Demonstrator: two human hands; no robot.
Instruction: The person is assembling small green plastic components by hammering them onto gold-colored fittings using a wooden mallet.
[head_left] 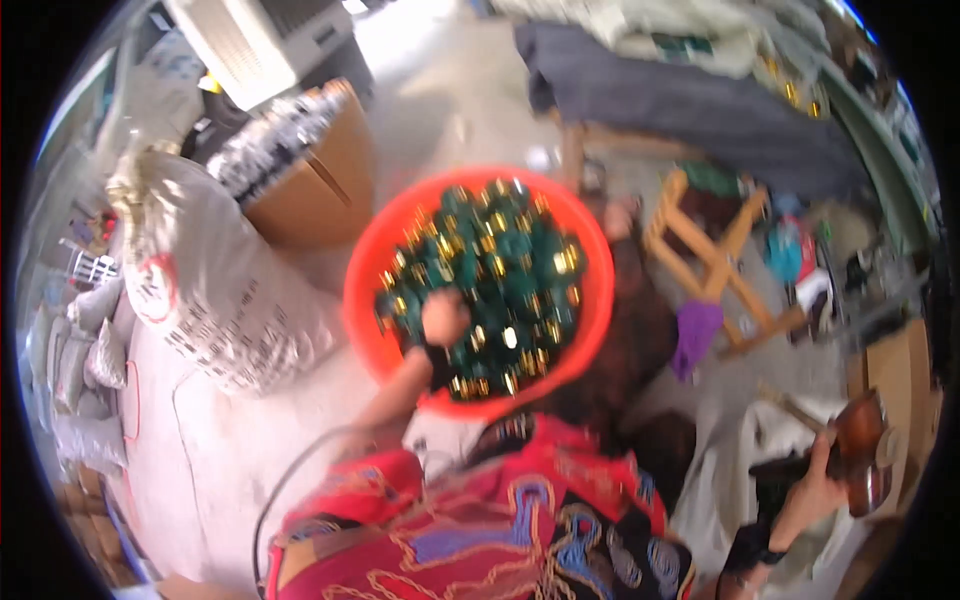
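My left hand reaches into a red-orange basin in front of me. The hand is smeared by motion, so its fingers cannot be made out. The basin is heaped with small dark green pieces with shiny gold parts. At the far right, my right hand is closed at a glossy brown thing shaped like a small violin or guitar. Something dark lies beside those fingers; its kind is unclear. Each wrist has a black band.
A full white sack stands left of the basin, before a cardboard box of silvery pieces. On the right are a wooden folding frame and a purple cloth. A dark grey cloth hangs at the back. White sheeting lies by my right arm.
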